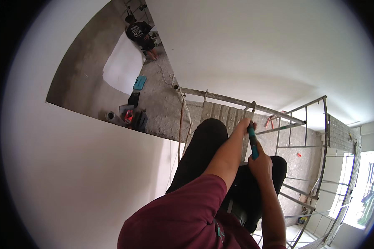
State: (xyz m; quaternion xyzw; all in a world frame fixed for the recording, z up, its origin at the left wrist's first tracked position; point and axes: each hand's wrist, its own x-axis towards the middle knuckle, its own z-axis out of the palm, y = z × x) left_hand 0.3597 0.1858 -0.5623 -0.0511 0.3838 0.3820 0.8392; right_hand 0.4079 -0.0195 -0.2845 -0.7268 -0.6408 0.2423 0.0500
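Observation:
Between my hands, just above my knees, is a teal and black stick-shaped tool (pixel 253 140), slim and slightly tilted. Its exact kind does not show. My left hand (pixel 247 123) is closed at its far end, with part of the fingers hidden by the wrist and tool. Lower down, my right hand (pixel 261 164) wraps around the nearer teal end. My left arm, in a maroon sleeve, reaches across my black-trousered legs (pixel 203 145). Below the hands lies a ribbed scaffold platform (pixel 220 112).
Metal scaffold rails (pixel 286 116) surround the platform, with a second deck (pixel 339 132) at the right. Pale walls stand close by. Through an opening at the upper left, another person (pixel 139 32) stands near a teal case (pixel 140 82) and a bucket-like container (pixel 112 116). A bright window (pixel 367 189) is at the right.

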